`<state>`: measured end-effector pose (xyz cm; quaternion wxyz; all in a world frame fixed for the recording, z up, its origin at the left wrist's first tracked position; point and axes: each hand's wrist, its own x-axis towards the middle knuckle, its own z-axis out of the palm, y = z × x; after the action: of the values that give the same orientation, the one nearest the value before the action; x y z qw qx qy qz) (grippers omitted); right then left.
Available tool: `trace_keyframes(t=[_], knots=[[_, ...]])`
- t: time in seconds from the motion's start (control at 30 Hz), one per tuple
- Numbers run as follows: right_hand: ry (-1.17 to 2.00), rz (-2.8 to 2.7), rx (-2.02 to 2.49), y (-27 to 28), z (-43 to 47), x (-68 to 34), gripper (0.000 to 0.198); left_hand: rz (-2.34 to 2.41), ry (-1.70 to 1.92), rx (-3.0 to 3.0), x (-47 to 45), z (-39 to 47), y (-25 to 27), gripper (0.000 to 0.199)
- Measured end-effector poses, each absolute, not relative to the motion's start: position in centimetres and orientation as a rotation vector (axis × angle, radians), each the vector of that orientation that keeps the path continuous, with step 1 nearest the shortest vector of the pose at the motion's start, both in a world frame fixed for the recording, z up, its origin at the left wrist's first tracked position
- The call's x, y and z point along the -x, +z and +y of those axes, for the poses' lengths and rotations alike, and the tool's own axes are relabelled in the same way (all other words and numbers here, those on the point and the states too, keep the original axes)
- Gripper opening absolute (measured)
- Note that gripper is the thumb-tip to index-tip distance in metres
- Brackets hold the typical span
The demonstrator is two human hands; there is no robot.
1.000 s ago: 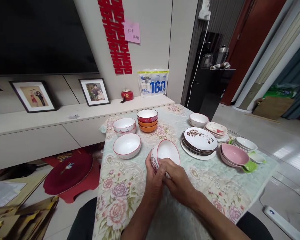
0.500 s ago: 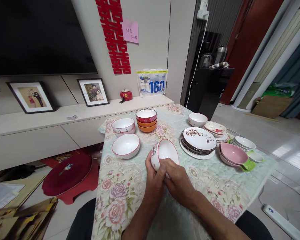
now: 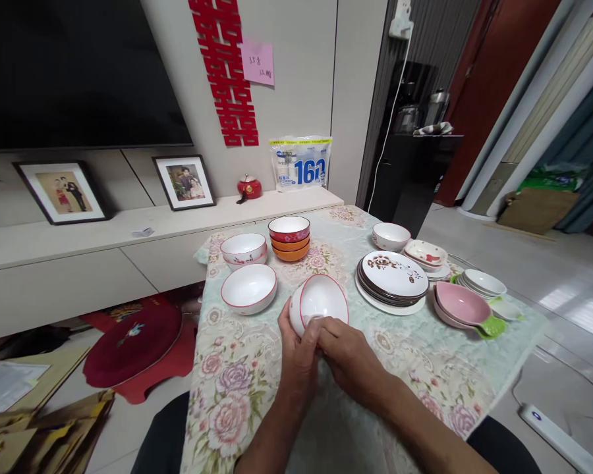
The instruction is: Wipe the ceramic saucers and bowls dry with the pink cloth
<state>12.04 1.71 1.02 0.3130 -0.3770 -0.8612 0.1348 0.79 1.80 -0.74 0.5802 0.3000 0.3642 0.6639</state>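
Head view, starting at the left: a red stool (image 3: 133, 342) stands on the floor beside the table. At the left of the flowery cloth (image 3: 212, 421) are two white bowls (image 3: 244, 245), one inside the other. A wide bowl (image 3: 250, 288) with a red edge sits just in front of them. Next comes a stack of orange bowls (image 3: 290, 251) with a red one on top.

Near the middle, close to the person, is the held bowl (image 3: 326, 296), white with a red edge. It is tipped, with its open side up and a bit to the right, and it looks lifted off the cloth. The left hand (image 3: 296, 352) is wrapped around its left side, thumb by the near edge. The right hand (image 3: 350, 352) grips the near edge too, and the hands touch; some fingers are hidden under the bowl.

To the right is a pile of plates (image 3: 395, 270) with brown flowers on top. Farther right are pink dishes (image 3: 462, 303) and small white dishes (image 3: 484, 282).

The step now seems to be holding the bowl up so its inside shows. I think the next move calls for both hands to stay snug, because smooth china can slip, and for slow turning or gentle lowering.
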Motion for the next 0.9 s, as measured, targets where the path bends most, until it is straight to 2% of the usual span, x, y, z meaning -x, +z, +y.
trace_keyframes(t=[0.1,0.2,0.33,0.47,0.6,0.73,0.9], knots=[[0.503,-2.121,0.932,1.4,1.4,-11.4,0.03,0.821,1.531,-0.713,-0.8,1.6,-0.7,0.074],[0.509,-2.267,0.897,1.7,1.6,-11.7,0.037,0.85,1.529,-0.723,-0.5,1.7,-0.7,0.067],[0.213,-2.563,1.073,1.4,2.2,-12.9,0.039,0.926,1.554,-0.76,0.2,2.2,-0.7,0.065],[0.001,-2.573,1.28,1.2,2.0,-13.5,0.039,0.998,1.52,-0.824,0.5,2.5,-0.9,0.063],[0.228,-2.602,1.286,2.8,1.0,-14.0,0.048,1.07,1.465,-0.838,0.6,2.5,-0.9,0.066],[0.525,-2.509,1.106,4.5,1.7,-16.0,0.03,1.144,1.461,-0.903,0.6,2.4,-0.7,0.066],[0.361,-1.903,1.236,4.1,4.2,-18.6,0.026,1.18,1.434,-0.981,0.4,2.2,-0.4,0.069]])
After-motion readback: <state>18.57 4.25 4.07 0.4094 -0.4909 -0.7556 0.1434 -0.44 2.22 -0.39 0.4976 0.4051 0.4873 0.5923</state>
